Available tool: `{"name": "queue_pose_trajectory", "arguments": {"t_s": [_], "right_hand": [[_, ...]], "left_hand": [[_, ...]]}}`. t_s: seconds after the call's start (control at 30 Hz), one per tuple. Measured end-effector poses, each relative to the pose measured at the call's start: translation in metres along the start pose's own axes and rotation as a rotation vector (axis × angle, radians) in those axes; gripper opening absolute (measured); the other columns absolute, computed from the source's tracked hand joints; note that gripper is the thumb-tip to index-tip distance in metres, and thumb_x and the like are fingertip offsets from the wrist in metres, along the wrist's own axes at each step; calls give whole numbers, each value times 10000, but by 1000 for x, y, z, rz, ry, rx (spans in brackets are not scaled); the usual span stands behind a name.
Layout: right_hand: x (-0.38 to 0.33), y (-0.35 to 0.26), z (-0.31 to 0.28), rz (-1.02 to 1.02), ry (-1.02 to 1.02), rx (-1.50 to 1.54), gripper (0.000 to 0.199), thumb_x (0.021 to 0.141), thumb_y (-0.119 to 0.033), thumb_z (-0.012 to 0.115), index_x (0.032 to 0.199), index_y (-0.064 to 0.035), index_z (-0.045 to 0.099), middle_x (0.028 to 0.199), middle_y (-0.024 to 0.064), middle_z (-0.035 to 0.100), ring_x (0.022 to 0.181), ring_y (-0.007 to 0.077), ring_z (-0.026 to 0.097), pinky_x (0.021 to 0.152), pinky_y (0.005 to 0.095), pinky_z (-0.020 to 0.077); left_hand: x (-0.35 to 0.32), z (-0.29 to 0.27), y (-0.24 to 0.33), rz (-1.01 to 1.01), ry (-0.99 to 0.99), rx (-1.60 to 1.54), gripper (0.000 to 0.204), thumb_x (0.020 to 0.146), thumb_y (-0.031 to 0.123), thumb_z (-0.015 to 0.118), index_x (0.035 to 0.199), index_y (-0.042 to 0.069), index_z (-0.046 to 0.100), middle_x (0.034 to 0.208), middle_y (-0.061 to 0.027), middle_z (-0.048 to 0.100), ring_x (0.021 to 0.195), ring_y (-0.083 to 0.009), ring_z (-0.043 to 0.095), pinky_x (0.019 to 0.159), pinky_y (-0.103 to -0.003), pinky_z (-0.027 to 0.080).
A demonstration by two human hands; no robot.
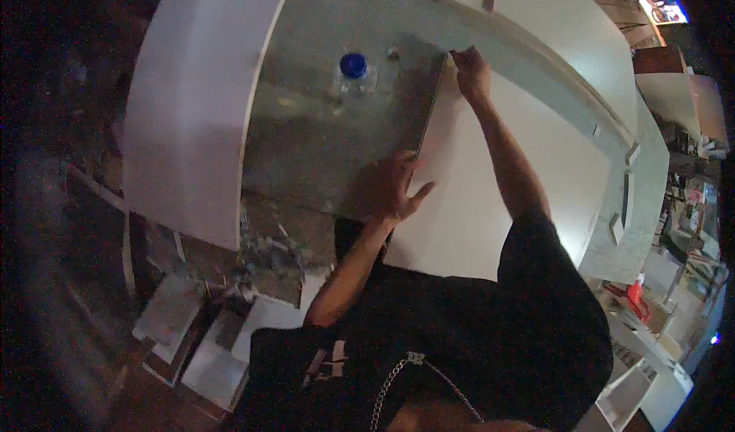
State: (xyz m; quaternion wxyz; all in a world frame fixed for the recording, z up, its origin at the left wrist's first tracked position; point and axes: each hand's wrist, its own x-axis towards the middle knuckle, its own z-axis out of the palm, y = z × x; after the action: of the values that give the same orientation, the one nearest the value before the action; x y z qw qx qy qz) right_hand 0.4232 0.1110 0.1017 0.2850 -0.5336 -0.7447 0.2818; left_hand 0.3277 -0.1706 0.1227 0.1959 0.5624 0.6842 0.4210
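Note:
A large white panel (505, 179) lies flat on the grey-green worktop (314, 137), close against my body. Along its left side runs a thin dark edge. My left hand (400, 193) is at that edge, thumb spread wide over the panel and fingers apart, slightly blurred. Farther off, at the panel's far left corner, my right hand (471, 72) is closed with the fingers bunched together. Whatever is pinched there is too small and dark to make out.
A clear bottle with a blue cap (353, 66) stands left of the panel. Another white panel (191, 110) rises at the left. More pale boards (536, 11) lie beyond and right, with small strips (628, 198). Offcuts (218, 355) sit below left; an orange cone (635, 294) stands right.

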Motion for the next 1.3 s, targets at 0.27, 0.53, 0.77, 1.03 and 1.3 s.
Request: {"name": "queue_pose_trajectory", "arguments": {"t_s": [0.27,0.53,0.77,1.03,1.3], "right_hand": [[-32,8,-30,137,178,794,253,918,-252,666,917,-21,563,881,94,643,777,169,627,661,325,520],[-92,57,-74,304,268,829,234,933,-222,646,959,-20,530,878,129,644,719,197,659,616,322,543],[-105,56,-62,47,89,283,212,887,-91,622,1094,-41,626,1005,107,691,852,234,676,756,336,541],[-53,47,0,-399,-152,-76,450,895,-125,520,1340,-61,495,1424,151,468,1332,325,419,1137,465,275],[-33,91,-15,-386,-60,-478,575,926,-285,510,1443,-76,368,1517,171,327,1397,325,317,1149,453,229]], "left_hand": [[126,-48,-59,37,488,-180,932,623,361,891,1339,28,397,1256,-171,523,1191,-335,501,1019,-462,387],[207,-40,-33,20,-509,609,759,644,223,848,1296,94,483,1127,-184,631,1095,-359,603,895,-464,483],[231,-15,-35,200,-701,957,683,645,169,832,1248,116,514,1093,-173,650,1089,-340,613,819,-469,511],[223,-12,-49,102,-512,587,735,632,223,836,1277,108,501,1146,-153,637,1101,-346,602,911,-465,502],[194,-58,-47,6,45,246,676,615,309,859,1167,84,540,1094,-150,654,998,-348,640,838,-422,511]]}}
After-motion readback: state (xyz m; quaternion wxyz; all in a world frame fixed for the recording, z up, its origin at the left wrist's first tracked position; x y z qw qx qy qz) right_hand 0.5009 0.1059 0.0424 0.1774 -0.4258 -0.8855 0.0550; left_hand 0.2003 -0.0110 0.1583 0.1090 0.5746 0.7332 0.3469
